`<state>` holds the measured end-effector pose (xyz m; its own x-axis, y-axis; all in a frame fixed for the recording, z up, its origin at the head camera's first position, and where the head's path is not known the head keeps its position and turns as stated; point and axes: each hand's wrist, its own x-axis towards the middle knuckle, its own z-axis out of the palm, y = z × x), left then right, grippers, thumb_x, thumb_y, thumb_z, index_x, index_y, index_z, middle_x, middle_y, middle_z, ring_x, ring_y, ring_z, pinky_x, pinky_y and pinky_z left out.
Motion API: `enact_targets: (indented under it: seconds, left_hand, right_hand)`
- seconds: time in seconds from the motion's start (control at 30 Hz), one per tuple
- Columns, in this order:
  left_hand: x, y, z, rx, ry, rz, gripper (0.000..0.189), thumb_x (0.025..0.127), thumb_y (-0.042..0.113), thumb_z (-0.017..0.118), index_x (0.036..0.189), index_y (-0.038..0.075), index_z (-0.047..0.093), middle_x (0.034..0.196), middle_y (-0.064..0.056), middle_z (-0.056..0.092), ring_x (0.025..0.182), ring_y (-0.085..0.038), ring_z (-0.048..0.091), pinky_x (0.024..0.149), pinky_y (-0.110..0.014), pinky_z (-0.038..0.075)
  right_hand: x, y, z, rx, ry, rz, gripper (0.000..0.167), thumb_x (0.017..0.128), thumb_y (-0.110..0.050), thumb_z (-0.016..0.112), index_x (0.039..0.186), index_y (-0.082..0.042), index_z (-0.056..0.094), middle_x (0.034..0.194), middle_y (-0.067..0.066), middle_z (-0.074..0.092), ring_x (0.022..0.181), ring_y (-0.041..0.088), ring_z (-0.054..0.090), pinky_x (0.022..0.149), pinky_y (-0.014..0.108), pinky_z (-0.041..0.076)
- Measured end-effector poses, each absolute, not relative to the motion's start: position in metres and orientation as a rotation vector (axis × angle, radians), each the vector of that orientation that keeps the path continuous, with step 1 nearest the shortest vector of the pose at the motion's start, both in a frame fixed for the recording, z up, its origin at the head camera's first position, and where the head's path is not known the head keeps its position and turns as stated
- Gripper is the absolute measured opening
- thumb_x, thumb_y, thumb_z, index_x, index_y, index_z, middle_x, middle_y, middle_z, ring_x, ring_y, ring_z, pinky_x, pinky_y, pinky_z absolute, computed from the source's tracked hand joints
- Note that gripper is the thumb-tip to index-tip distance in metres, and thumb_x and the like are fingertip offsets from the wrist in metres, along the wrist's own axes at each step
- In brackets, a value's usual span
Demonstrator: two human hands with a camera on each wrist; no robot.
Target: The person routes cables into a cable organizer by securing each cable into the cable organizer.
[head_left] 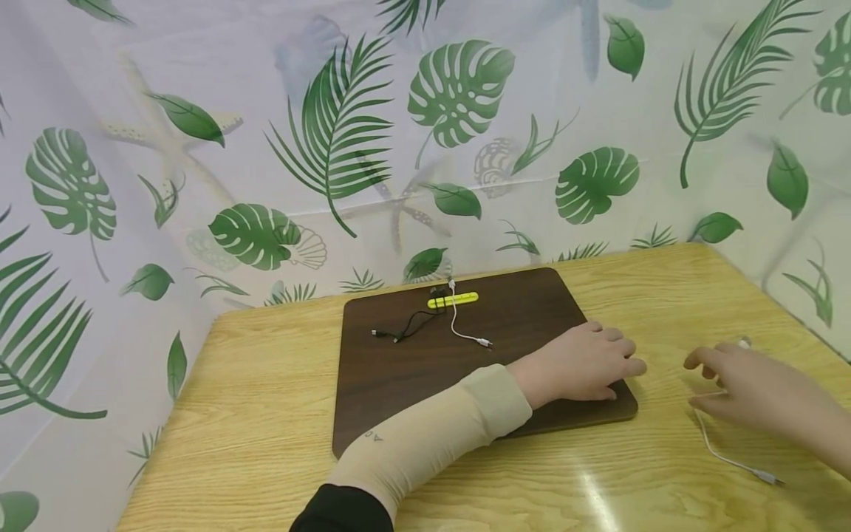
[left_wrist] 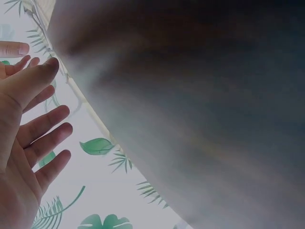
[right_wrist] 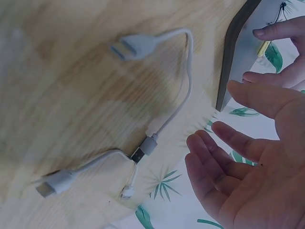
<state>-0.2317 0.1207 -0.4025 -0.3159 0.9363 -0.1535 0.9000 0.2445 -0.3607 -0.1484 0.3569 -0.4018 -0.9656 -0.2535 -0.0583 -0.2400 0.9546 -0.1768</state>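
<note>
My left hand (head_left: 585,362) reaches over the right edge of a dark brown board (head_left: 412,377); its fingers are relaxed and hold nothing. In the left wrist view, that hand (left_wrist: 28,138) shows spread fingers beside the blurred board. At the right, my right hand (head_left: 758,384) hovers over white charging cables (head_left: 721,457) on the table. The right wrist view shows this hand (right_wrist: 248,167) with loosely bent fingers, apart from the cables. A white plug (right_wrist: 136,46), a USB plug (right_wrist: 145,148) and another white plug (right_wrist: 55,183) lie there.
A yellow cable holder (head_left: 468,298) sits near the board's back edge. A black cable (head_left: 415,318) and a white cable (head_left: 455,319) run from it across the board. The wood-grain table (head_left: 253,414) meets a leaf-patterned cloth (head_left: 372,148) behind and at both sides.
</note>
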Motion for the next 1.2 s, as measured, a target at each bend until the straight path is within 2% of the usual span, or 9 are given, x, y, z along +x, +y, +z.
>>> enact_targets:
  seconds: [0.33,0.67,0.93,1.07,1.2]
  left_hand:
    - [-0.223,0.127,-0.403,-1.794,-2.367,0.653,0.055,0.102,0.058,0.063,0.152,0.04,0.049,0.141,0.017,0.056,0.131,-0.005,0.054,0.108,-0.022,0.042]
    - [-0.217,0.141,-0.406,-1.839,-2.401,0.656,0.059,0.103,0.055,0.063,0.158,0.042,0.042,0.153,0.018,0.051,0.142,-0.003,0.048,0.115,-0.023,0.039]
    - [-0.211,0.15,-0.405,-1.888,-2.399,0.625,0.047,0.109,0.044,0.058,0.154,0.04,0.046,0.146,0.018,0.054,0.134,-0.003,0.051,0.11,-0.02,0.042]
    - [-0.209,0.154,-0.405,-1.893,-2.378,0.612,0.041,0.112,0.034,0.05,0.153,0.039,0.047,0.143,0.018,0.055,0.129,-0.003,0.052,0.105,-0.019,0.043]
    - [-0.207,0.159,-0.406,-1.908,-2.384,0.609,0.044,0.114,0.031,0.045,0.157,0.04,0.043,0.148,0.018,0.052,0.133,-0.002,0.05,0.108,-0.018,0.042]
  right_hand:
    - [-0.131,0.356,-0.41,-0.339,3.012,-0.25,0.04,0.088,-0.025,0.085,0.113,0.002,0.069,0.09,0.006,0.067,0.077,0.018,0.062,0.063,0.035,0.052]
    - [-0.116,0.36,-0.414,-0.298,2.97,-0.239,0.047,0.082,-0.026,0.091,0.111,0.004,0.068,0.088,0.007,0.067,0.077,0.019,0.063,0.064,0.038,0.055]
    - [-0.101,0.37,-0.422,-0.315,3.029,-0.242,0.051,0.08,-0.029,0.092,0.111,0.004,0.068,0.091,0.008,0.069,0.078,0.019,0.066,0.062,0.036,0.056]
    - [-0.098,0.374,-0.427,-0.326,3.037,-0.226,0.049,0.08,-0.029,0.092,0.11,0.001,0.068,0.089,0.004,0.067,0.074,0.011,0.061,0.061,0.028,0.052]
    - [-0.095,0.378,-0.431,-0.304,3.019,-0.214,0.048,0.083,-0.035,0.09,0.111,-0.003,0.068,0.089,-0.001,0.066,0.07,0.001,0.055,0.062,0.024,0.049]
